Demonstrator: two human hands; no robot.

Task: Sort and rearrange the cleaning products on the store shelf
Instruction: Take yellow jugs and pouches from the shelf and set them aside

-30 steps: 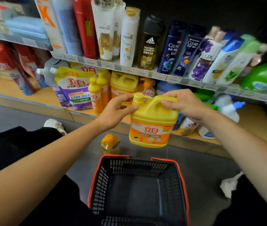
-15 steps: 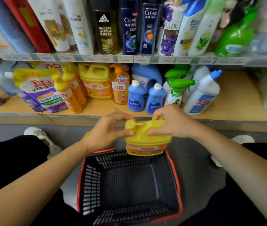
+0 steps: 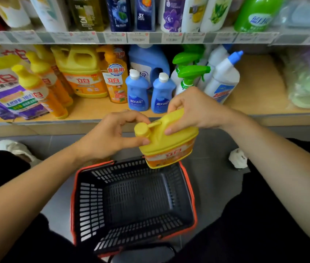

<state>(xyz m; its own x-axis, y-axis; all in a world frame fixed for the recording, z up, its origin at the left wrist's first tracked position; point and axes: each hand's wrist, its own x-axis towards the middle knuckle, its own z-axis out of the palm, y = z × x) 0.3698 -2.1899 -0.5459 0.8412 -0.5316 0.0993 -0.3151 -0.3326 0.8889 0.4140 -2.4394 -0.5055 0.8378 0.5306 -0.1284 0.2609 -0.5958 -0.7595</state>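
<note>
Cleaning products (image 3: 115,78) stand in a row along the pale wooden store shelf (image 3: 254,86), under an upper shelf edged with price tags (image 3: 150,37). On the grey floor in front of it sits a black plastic shopping basket with an orange rim (image 3: 192,196). At the shelf's left end leans a white and purple refill pouch (image 3: 2,88), with slim orange bottles with yellow caps (image 3: 42,92) just beside it. Next comes a big yellow handled jug (image 3: 80,73), then a large blue jug (image 3: 148,59) further back.

Held in the air, tilted, above the basket's far rim and in front of the shelf edge, is a yellow plastic detergent jug (image 3: 171,141) with an orange label. Its neck points to the left. The right hand (image 3: 197,111) grips the jug's handle, fingers curled over it and thumb on the jug's shoulder. The left hand (image 3: 110,137) has its fingers closed round the round yellow cap (image 3: 141,130) and the neck.

Behind the hands stand white spray bottles with green triggers (image 3: 190,74), a white bottle with a blue angled nozzle (image 3: 222,78), and two small blue bottles with white caps (image 3: 137,92).
</note>
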